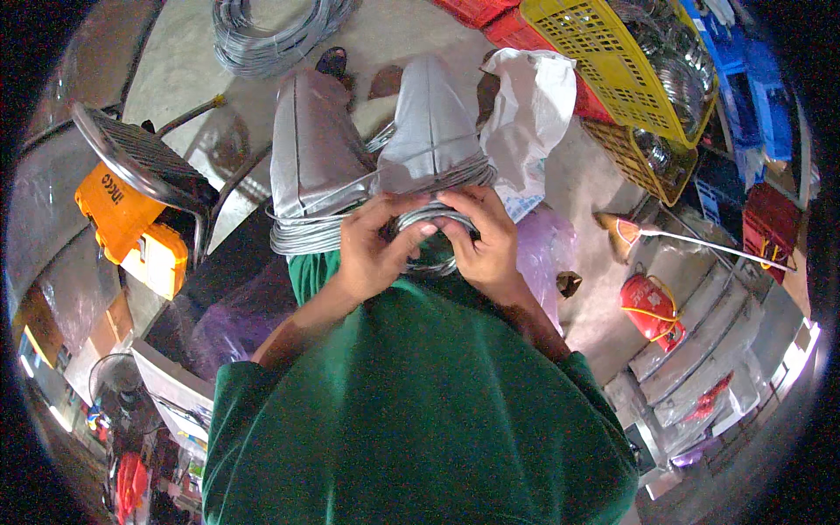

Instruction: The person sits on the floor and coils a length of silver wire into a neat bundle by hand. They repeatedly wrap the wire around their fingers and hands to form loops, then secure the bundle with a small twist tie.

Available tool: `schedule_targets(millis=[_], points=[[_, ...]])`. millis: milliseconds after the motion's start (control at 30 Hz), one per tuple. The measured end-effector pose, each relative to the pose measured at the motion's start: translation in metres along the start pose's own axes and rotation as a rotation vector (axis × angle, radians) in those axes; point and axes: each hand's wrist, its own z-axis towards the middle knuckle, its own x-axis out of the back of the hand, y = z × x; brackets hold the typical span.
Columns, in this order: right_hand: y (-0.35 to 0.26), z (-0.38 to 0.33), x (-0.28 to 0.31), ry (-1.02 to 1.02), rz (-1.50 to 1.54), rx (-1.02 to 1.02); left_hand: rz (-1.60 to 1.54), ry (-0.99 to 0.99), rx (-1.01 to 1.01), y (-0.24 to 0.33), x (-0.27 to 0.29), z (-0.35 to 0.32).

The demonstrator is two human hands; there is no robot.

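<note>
I sit with a large coil of grey wire lying around and across my lap, over grey trousers. My left hand grips a bunched section of wire strands close to my body. Opposite it, my right hand curls round the same strands, its thumb almost meeting the left thumb. Both hands are closed, with fingertips partly hidden behind the wire. More loops run over my thighs toward the right hand.
Another wire coil lies on the floor ahead. A metal-framed chair and an orange case stand at left. At right are yellow crates of metal parts, a white sack, a broom and a red fire extinguisher.
</note>
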Motion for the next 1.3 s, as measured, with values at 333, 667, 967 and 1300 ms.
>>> schedule_targets(millis=[333, 667, 967, 1300], points=[[-0.002, 0.006, -0.014, -0.093, 0.054, -0.027, 0.179, 0.136, -0.016, -0.017, 0.007, -0.001], [-0.002, 0.084, -0.004, -0.558, 0.165, -0.212, 0.076, 0.112, 0.079, -0.002, 0.045, 0.033], [0.116, 0.322, 0.015, 0.102, 0.412, -0.667, 0.347, 0.234, 0.131, 0.002, 0.109, 0.033], [0.186, 0.188, 0.023, -0.435, -0.073, -0.619, 0.876, -0.3, -0.088, -0.014, 0.108, 0.009]])
